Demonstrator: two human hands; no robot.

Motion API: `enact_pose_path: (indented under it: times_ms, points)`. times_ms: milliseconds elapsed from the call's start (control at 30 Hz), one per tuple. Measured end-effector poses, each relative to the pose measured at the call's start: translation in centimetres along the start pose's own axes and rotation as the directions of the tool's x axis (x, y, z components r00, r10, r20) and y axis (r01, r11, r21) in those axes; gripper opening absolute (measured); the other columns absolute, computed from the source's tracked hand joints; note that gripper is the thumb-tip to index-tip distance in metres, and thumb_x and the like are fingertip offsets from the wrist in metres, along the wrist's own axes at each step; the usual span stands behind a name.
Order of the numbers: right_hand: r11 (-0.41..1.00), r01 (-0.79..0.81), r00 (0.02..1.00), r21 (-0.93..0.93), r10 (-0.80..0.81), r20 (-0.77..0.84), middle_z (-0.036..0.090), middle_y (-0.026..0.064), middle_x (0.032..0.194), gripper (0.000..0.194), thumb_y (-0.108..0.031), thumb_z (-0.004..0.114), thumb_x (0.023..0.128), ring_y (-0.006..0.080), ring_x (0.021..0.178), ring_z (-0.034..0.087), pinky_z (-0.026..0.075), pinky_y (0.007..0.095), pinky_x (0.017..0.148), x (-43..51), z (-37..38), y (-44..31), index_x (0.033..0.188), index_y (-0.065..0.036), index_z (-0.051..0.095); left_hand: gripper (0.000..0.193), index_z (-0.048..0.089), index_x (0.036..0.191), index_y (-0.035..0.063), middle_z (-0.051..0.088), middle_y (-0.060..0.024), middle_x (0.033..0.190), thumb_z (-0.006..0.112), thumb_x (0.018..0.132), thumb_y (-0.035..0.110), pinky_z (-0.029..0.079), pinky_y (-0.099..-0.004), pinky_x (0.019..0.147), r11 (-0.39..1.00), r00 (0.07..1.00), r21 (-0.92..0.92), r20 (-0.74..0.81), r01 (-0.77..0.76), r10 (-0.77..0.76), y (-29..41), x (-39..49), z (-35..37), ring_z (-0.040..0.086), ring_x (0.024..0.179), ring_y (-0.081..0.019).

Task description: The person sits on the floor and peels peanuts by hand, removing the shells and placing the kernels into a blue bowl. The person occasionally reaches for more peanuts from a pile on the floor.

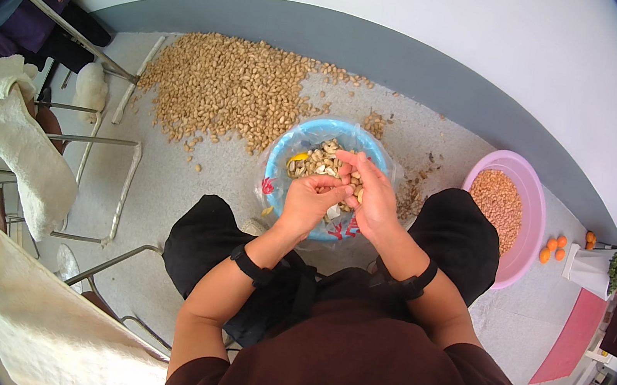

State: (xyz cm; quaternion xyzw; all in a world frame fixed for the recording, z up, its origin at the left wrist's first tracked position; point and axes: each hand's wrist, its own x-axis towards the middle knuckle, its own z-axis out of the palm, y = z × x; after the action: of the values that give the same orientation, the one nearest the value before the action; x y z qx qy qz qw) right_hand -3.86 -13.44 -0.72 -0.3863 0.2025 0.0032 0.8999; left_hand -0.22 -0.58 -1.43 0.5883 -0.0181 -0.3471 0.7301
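In front of me stands a light blue basin [281,157] lined with a clear plastic bag bearing red print. Broken peanut shells [323,150] lie inside it, with a yellow piece [299,157] near the left wall. My left hand [311,197] is over the basin, thumb and forefinger pinched together at the fingers of the other hand. Whatever sits between those fingertips is too small to tell. My right hand [373,198] is cupped opposite, its fingers curled around peanuts [359,196] partly hidden by both hands.
Unshelled peanuts [229,85] are heaped on the floor along the wall. By my right knee stands a pink basin [532,222] of shelled peanuts [496,205]. Several oranges [552,244] lie beyond it. Metal-framed chairs [133,169] with white fleece covers [27,150] stand at left.
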Motion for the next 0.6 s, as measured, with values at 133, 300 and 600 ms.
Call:
enact_pose_path:
  times_ms: [133, 300, 600]
  points:
    - [0.996, 0.02, 1.0, 0.089, -0.018, -0.022, 0.053, -0.0005, 0.085, 0.038, -0.032, 0.046, 0.099, 0.0056, 0.069, 0.046, 0.034, 0.019, 0.05, 0.4, 0.0, 0.1, 0.112, -0.001, 0.062, 0.015, 0.068, 0.093, 0.0022, 0.068, -0.002, 0.075, 0.07, 0.084, 0.014, 0.028, -0.0174, 0.043, 0.999, 0.999, -0.028, -0.04, 0.029, -0.03, 0.6, -0.3, -0.1, 0.04, 0.049, -0.0009]
    - [0.996, 0.001, 1.0, 0.091, 0.0, -0.01, 0.054, -0.0001, 0.085, 0.038, -0.033, 0.046, 0.099, 0.0067, 0.071, 0.047, 0.035, 0.0201, 0.052, 0.5, -0.2, 0.0, 0.112, -0.001, 0.062, 0.013, 0.068, 0.089, 0.0035, 0.066, 0.0007, 0.071, 0.071, 0.084, 0.016, 0.025, -0.0174, 0.041, 1.0, 0.993, 0.008, -0.114, -0.01, 0.01, 0.7, -0.2, 0.2, 0.036, 0.046, -0.0002]
    - [0.991, -0.066, 0.997, 0.118, 0.07, -0.034, 0.056, 0.0011, 0.09, 0.034, -0.028, 0.046, 0.099, 0.0072, 0.076, 0.049, 0.035, 0.0197, 0.052, 0.5, -0.2, 0.1, 0.115, -0.001, 0.06, 0.024, 0.064, 0.087, 0.0003, 0.045, 0.0063, 0.057, 0.056, 0.095, 0.022, 0.028, -0.0196, 0.043, 0.966, 0.977, -0.212, -0.127, 0.145, -0.174, 1.3, -0.2, -0.6, 0.038, 0.051, -0.0021]
